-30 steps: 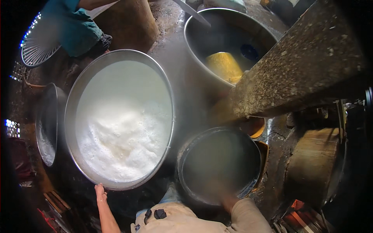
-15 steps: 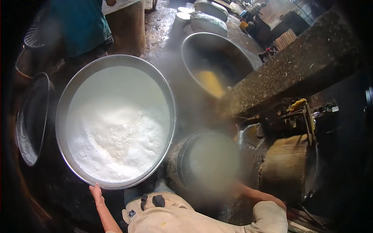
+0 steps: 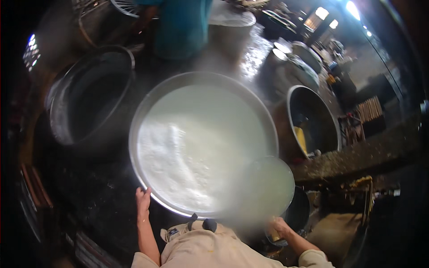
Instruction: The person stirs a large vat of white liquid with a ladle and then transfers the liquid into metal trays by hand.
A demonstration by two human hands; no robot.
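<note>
In front of me stands a wide metal basin (image 3: 204,77) of whitish liquid (image 3: 201,116), with white foam on its left side. My left hand (image 3: 143,201) grips the basin's near-left rim, the fingers bent over the edge. My right hand (image 3: 279,227) is closed round the short, wooden-looking handle of a large round dipper (image 3: 292,190). Pale cloudy liquid fills the dipper, which overlaps the basin's near-right rim. Haze blurs its left side, so I cannot tell whether it touches the basin. Below it a dark bucket (image 3: 300,212) is partly hidden.
An empty-looking metal basin (image 3: 129,56) leans at the left. Another basin (image 3: 337,129) with something yellow inside is at the right, beside a thick ledge (image 3: 357,158). A person in teal clothing (image 3: 183,31) stands beyond my basin, near a large vat (image 3: 248,20).
My right hand has brought the dipper up from the bucket at the right to the basin's near-right rim. My left hand stays on the rim. The whole view has shifted.
</note>
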